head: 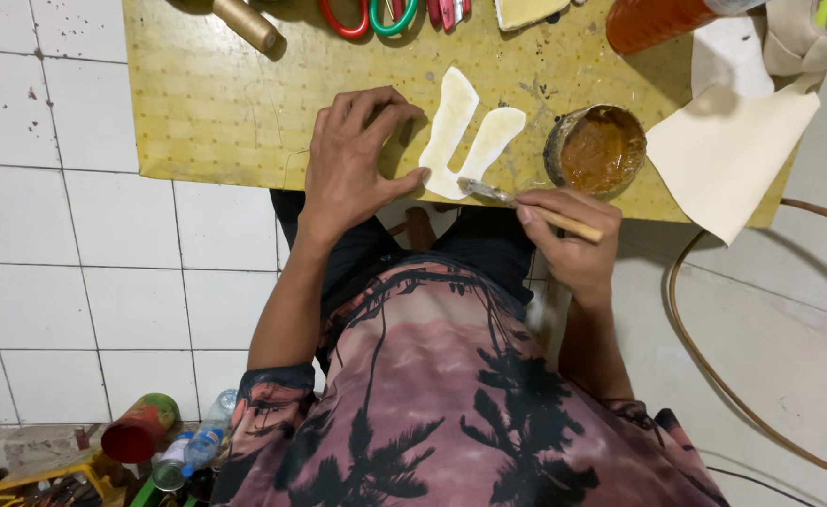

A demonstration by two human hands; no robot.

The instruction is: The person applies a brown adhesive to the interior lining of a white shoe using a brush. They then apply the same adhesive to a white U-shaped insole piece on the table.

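Your left hand [352, 164] lies flat on the yellow bench [216, 103], fingers spread and gripping nothing, with the thumb tip pressing the lower left edge of the cream U-shaped cut piece [465, 141]. That piece sits close to the bench's near edge, its two arms pointing away from you. Your right hand [568, 235] has its fingers closed around the wooden handle of a brush [526, 205]; the bristle end touches the piece's lower right corner, right at the bench edge. The hand itself hangs off the bench, over your lap.

Just right of the piece stands an open pot of brown glue [596, 148], near but not touching it. Beyond the pot, a larger cream sheet [733, 155] overhangs the bench's right corner. Along the far edge lie red and green scissor handles [366, 17] and a brass-coloured cylinder [244, 23]. The bench surface left of your left hand is open. A brown hose [704, 357] curves over the tiled floor to your right.
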